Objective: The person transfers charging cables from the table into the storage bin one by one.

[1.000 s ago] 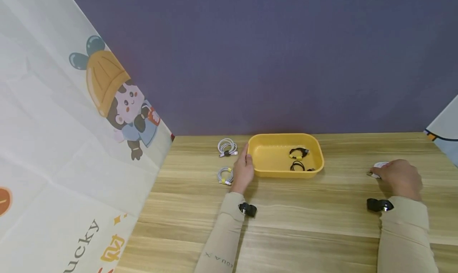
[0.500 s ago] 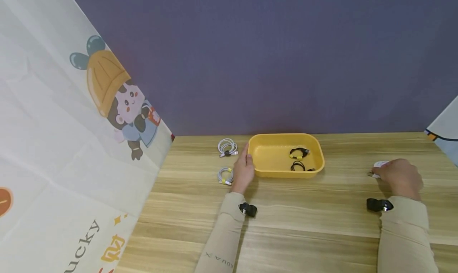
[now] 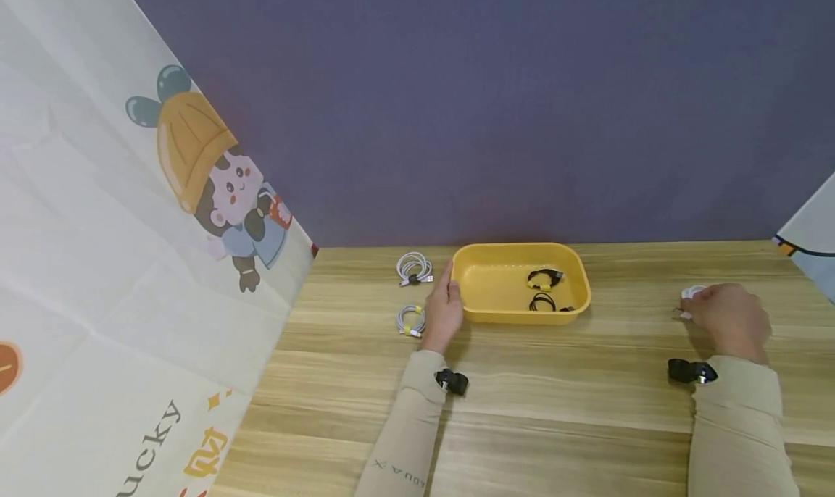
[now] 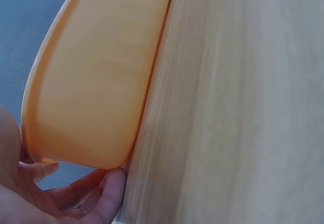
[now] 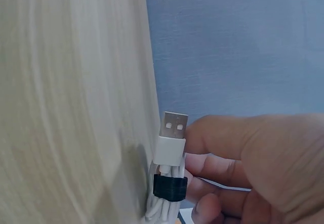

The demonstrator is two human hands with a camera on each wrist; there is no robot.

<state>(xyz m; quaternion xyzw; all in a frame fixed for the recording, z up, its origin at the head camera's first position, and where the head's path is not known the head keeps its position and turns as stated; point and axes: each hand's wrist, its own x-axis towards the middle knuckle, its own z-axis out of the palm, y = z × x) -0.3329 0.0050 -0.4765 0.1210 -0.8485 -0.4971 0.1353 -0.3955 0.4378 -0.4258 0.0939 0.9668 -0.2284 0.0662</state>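
At the desk (image 3: 561,403), the right hand (image 3: 729,319) pinches a white cable (image 5: 171,155) — perhaps shallowly, so it could slip — while the left hand (image 3: 444,313) holds the tray (image 3: 509,316).

A white cartoon-printed sheet (image 3: 85,265) adjoins a dark blue-grey backdrop (image 3: 496,106).

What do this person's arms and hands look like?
The left sleeve is beige with dark lettering; the right sleeve is beige, showing none. A small black camera sits at each wrist. The left hand and right hand are bare.
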